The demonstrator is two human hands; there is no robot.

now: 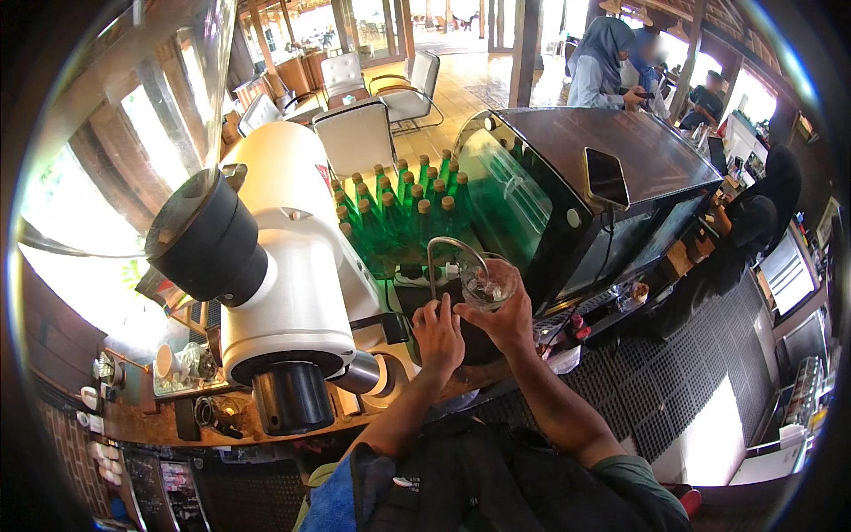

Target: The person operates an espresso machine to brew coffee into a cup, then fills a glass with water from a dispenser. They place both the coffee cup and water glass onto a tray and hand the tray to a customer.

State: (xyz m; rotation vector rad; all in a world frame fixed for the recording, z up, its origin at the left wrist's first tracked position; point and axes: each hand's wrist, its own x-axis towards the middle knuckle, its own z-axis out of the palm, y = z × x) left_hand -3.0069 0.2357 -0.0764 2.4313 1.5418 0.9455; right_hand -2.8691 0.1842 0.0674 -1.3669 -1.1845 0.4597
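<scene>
My right hand [509, 321] grips a clear drinking glass [489, 285], tilted so that its mouth shows. Something clear inside it could be ice or water; I cannot tell which. A thin, curved metal tap [457, 241] arches over, with its spout end at the glass. Beside it, my left hand [438, 339] has its fingers bent together at the foot of the tap. What exactly the fingertips press on is hidden. Both wrists are close together above the counter, between a white coffee grinder and a dark glass-sided cabinet.
Close on the left stands the large white grinder [288, 239] with a black collar. Several green bottles [408, 208] stand beyond my hands. The cabinet [585, 222] on the right carries a phone [605, 177] with a hanging cable. People [603, 66] are at the far right.
</scene>
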